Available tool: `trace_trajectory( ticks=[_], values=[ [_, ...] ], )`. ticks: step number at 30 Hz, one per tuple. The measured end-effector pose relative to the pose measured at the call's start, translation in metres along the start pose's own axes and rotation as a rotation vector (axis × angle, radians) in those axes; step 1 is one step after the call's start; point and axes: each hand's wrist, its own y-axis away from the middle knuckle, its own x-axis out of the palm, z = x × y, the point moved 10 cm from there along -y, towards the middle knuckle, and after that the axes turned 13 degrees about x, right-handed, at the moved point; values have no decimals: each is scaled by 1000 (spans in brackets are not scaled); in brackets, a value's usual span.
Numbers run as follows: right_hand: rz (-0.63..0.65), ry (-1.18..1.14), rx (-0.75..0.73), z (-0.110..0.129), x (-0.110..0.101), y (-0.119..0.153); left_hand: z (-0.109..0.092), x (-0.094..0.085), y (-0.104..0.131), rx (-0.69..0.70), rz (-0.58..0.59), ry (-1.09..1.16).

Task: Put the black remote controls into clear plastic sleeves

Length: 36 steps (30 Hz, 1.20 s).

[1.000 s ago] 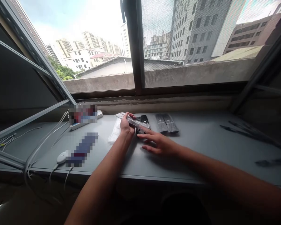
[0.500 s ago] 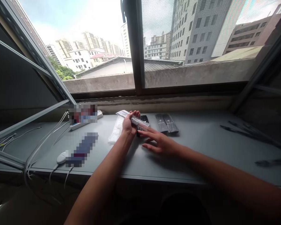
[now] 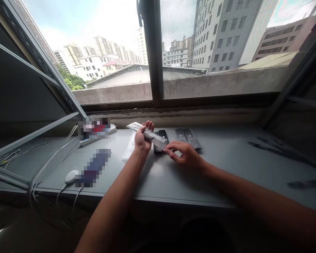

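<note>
Across the palm of my left hand point(image 3: 143, 140) lies a long clear plastic sleeve point(image 3: 158, 139), gripped under the thumb. It slants down to the right, and what it contains is hard to make out. Thumb and forefinger of my right hand point(image 3: 183, 153) are pinched together at the sleeve's lower right corner. Below the sleeve, black remote controls point(image 3: 163, 134) lie on the grey table, partly covered by it. Two more remotes in clear wrapping point(image 3: 188, 138) lie just beyond my right hand. White plastic bags point(image 3: 129, 147) are beside my left wrist.
A white power strip point(image 3: 97, 138) stands at the back left, with a blurred patch over it. Nearer are a white round device point(image 3: 71, 176) and a blurred dark blue object point(image 3: 93, 168). White cables point(image 3: 46, 158) hang over the left edge. Dark cables point(image 3: 281, 151) lie at right.
My right fingers have closed from a loose spread into a pinch at the sleeve's end. My left hand has tilted slightly up and left with the sleeve, showing more of the remotes beneath.
</note>
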Motion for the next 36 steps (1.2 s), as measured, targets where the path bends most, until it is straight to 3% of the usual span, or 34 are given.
trace_trajectory(
  ticks=[4,6,10,13,15,18,29,36],
  values=[
    [-150,-218,290,-27,-20,-3,3,10,7,-34,65,24],
    [-151,-429,400,-43,-20,-5,7,18,15,-63,122,17],
    [96,-816,598,-57,12,-9,23,33,37,-162,284,-62],
    [347,-920,697,-51,40,0,35,40,53,-242,425,-146],
    [458,-934,728,-47,51,7,41,42,62,-288,492,-184],
    [524,-939,761,-48,58,14,45,42,69,-334,530,-214],
    [552,-872,688,-41,56,12,40,51,79,-355,570,-238],
    [539,-747,611,-35,52,10,44,34,57,-351,521,-315]
  ],
)
